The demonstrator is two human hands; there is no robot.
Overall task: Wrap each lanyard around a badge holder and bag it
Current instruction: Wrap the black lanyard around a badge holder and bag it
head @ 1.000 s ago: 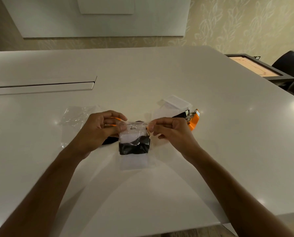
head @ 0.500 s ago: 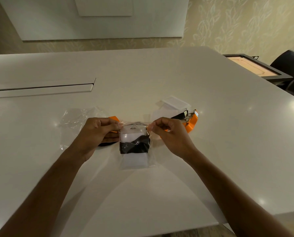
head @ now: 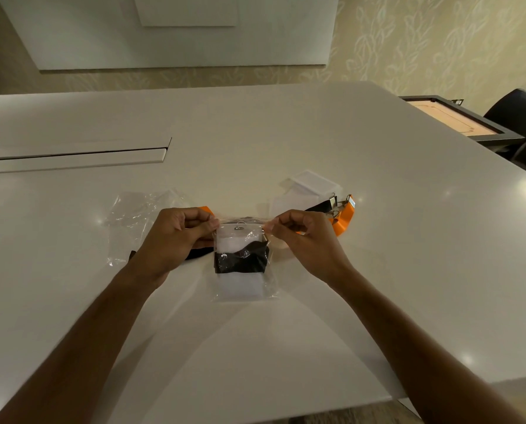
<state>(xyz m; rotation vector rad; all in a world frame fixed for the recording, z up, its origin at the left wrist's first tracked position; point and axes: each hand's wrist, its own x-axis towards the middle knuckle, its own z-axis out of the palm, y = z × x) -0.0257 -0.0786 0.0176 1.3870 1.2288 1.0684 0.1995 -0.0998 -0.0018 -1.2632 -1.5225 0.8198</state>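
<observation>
White table [head: 377, 240] | both hands still pinch bag [head: 243, 289] top corners | bag lifted slightly since 0.5 s

1. The table [head: 286, 142] is smooth, white and glossy, with small light glints on it.
2. The bag [head: 244, 289] is thin clear plastic film, shiny and creased (its top edge shows as a clear strip).
3. Inside it, the holder [head: 240, 243] looks like frosted white plastic, and the black lanyard [head: 240, 261] like matt cloth.
4. The orange lanyard [head: 344, 218] is woven cloth with shiny metal clips [head: 335, 205].
5. The spare bags [head: 133, 215] are crinkled clear film.
6. The spare holders [head: 313, 183] are pale, smooth plastic.
</observation>
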